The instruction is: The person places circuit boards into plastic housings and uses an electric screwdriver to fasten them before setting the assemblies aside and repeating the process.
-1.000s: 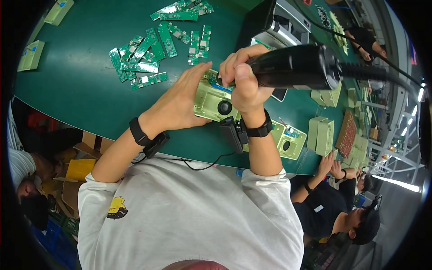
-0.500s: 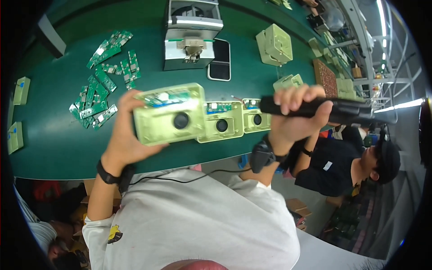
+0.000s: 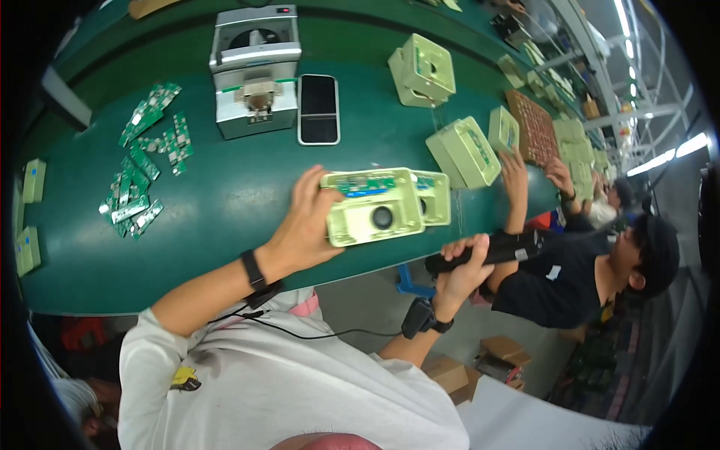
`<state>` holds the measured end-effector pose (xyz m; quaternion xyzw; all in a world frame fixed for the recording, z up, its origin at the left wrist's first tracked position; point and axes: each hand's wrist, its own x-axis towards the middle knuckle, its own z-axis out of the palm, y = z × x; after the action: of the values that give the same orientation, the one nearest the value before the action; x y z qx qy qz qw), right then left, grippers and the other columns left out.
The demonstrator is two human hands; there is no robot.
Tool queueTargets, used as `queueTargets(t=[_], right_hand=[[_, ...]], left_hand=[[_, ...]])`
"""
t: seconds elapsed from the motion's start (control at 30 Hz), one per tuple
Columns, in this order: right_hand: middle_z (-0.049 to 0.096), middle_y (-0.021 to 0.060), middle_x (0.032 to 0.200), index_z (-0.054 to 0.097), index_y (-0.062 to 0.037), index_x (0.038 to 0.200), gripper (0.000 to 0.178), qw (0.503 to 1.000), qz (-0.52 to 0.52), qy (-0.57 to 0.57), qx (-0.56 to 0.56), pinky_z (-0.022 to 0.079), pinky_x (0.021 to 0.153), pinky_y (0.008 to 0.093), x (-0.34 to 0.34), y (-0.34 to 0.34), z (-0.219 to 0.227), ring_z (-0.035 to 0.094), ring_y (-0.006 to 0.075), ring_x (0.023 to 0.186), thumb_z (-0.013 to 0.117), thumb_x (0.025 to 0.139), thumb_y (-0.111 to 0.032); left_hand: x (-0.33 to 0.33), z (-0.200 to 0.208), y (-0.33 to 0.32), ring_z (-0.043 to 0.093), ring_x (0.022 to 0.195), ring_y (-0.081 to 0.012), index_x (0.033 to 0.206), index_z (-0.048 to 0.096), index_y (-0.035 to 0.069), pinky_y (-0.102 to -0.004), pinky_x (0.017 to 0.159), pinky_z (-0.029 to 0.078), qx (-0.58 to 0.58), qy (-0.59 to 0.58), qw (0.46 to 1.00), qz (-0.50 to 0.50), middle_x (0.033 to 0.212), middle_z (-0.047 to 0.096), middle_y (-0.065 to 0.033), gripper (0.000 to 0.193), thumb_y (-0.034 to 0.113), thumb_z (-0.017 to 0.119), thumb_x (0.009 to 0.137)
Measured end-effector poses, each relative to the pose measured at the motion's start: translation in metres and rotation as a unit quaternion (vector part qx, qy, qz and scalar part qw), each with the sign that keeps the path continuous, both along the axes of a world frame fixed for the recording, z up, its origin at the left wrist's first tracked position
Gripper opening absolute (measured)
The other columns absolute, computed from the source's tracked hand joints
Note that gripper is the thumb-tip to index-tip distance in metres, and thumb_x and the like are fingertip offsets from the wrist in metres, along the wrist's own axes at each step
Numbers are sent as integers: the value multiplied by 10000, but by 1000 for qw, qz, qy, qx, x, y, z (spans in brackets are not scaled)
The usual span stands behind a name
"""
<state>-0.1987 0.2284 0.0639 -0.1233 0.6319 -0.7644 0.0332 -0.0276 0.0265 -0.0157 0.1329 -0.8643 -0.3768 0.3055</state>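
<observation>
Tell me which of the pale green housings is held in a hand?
The pale green housing with the round black part, gripped by the left hand above the table edge. It alone is lifted; the other pale green housings rest on the green table.

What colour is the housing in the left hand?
Pale green housing, with a black round centre, seen clearly in the head view.

Circuit boards lie scattered at the table's left. Far centre stands a machine, a phone just right of it. Housings, perhaps stacked, sit farther right.
</observation>
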Motion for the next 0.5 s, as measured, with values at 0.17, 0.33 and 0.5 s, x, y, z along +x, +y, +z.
queueTargets(t=[0.17, 0.33, 0.5], right_hand=[[384, -40, 639, 434, -153, 750, 359, 998, 48, -43, 8, 314, 495, 250, -5, 28, -11, 359, 80, 540, 596, 1059, -238], [625, 313, 1330, 415, 30, 1527, 657, 778, 525, -162, -304, 520, 944, 560, -39, 35, -35, 652, 439, 1060, 680, 1041, -326], [439, -3, 674, 503, -95, 850, 375, 958, 245, -122, 82, 410, 526, 281, 65, -108, 10, 448, 111, 571, 608, 1078, -373]], left_hand=[[-78, -17, 12, 395, 1373, -555, 1271, 547, -20, -627, 1127, 361, -24, 75, 996, -32, 1451, 406, -356, 805, 352, 906, 654], [-85, -3, 8, 240, 1525, -542, 1414, 466, -20, -601, 1219, 323, -2, 30, 997, -77, 1591, 270, -378, 867, 224, 875, 689], [38, 13, -67, 524, 1352, -400, 1331, 559, 4, -477, 1090, 496, 71, -40, 992, -96, 1414, 552, -228, 571, 183, 766, 830]])
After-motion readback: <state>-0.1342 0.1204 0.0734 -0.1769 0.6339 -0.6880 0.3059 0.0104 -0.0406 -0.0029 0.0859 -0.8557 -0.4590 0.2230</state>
